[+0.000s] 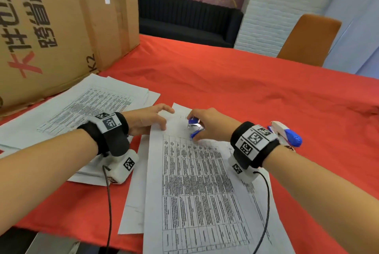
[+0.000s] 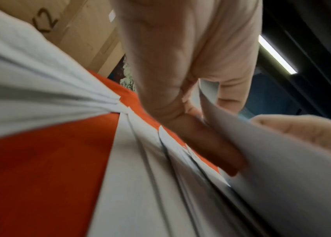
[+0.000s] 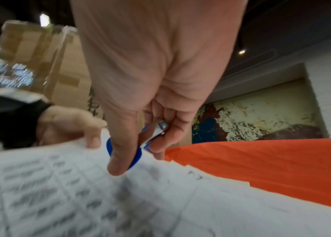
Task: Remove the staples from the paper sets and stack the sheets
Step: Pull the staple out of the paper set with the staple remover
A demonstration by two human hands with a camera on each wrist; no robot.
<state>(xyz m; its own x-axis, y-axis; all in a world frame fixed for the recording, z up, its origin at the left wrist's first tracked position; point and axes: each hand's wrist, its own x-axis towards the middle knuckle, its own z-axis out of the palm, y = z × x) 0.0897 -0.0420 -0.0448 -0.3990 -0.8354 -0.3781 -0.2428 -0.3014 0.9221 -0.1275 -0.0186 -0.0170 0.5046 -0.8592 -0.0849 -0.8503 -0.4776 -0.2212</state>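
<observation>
HEAD: your right hand [image 1: 211,125] pinches the staple remover [image 1: 194,128] at the top corner of the paper set [image 1: 196,182] on the tabletop [image 1: 246,89] | LEFT WRIST: your left hand [image 2: 180,56] pinches the sheet edge; a slack hold risks tearing | RIGHT WRIST: blurred, staple unseen; a skewed pull may rip.

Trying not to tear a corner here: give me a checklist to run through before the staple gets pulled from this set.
1. Staple remover gripped by the right hand: ok.
2. Remover at the top edge of the paper set: ok.
3. Left hand holds the set's top left corner: ok.
4. Remover's jaws hooked under the staple: cannot tell, the fingers hide it.
5. Stack of sheets lies to the left for the freed pages: ok.
6. Stapler lies apart, to the right: ok.
</observation>
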